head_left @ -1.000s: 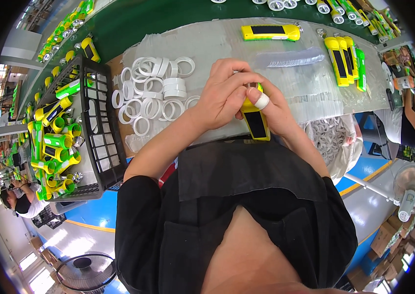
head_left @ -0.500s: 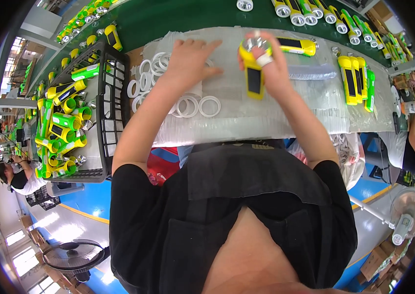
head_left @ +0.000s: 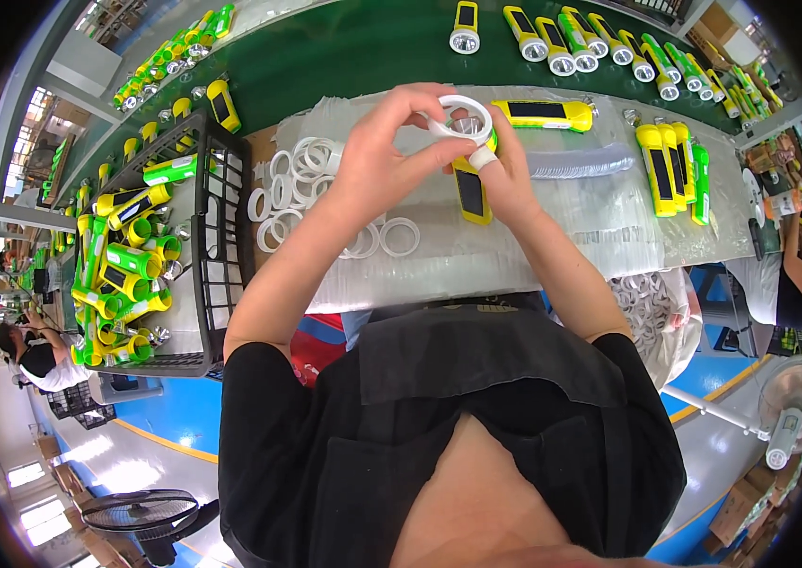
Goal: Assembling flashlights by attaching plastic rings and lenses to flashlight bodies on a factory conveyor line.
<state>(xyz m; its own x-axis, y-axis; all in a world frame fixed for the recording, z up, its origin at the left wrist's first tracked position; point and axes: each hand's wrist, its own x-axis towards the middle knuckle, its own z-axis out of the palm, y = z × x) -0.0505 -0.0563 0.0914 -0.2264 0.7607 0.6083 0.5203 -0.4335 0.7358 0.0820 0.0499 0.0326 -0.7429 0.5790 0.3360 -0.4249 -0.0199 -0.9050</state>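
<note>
Between finger and thumb of my left hand [head_left: 389, 151] is a white plastic ring [head_left: 465, 102], held at the head end of a flashlight. My right hand [head_left: 511, 175] is wrapped round that yellow flashlight [head_left: 473, 191], whose dark panel faces up and whose shiny reflector shows through the ring. Whether the ring touches the flashlight, I cannot tell. Below and left of my hands lie several loose white rings [head_left: 301, 175] on the plastic-covered table [head_left: 476, 256]. Another yellow flashlight [head_left: 543, 115] lies just beyond my right hand.
A black crate [head_left: 200, 256] at the left holds many yellow and green flashlight bodies [head_left: 122, 270]. A stack of clear round parts [head_left: 582, 162] and a row of flashlights [head_left: 670, 170] lie to the right. Finished-looking flashlights with white rims [head_left: 562, 62] line the green belt [head_left: 353, 47].
My left hand has gone from over the loose rings to the flashlight, now pinching a white ring. My right hand has lowered slightly with the flashlight still in it.
</note>
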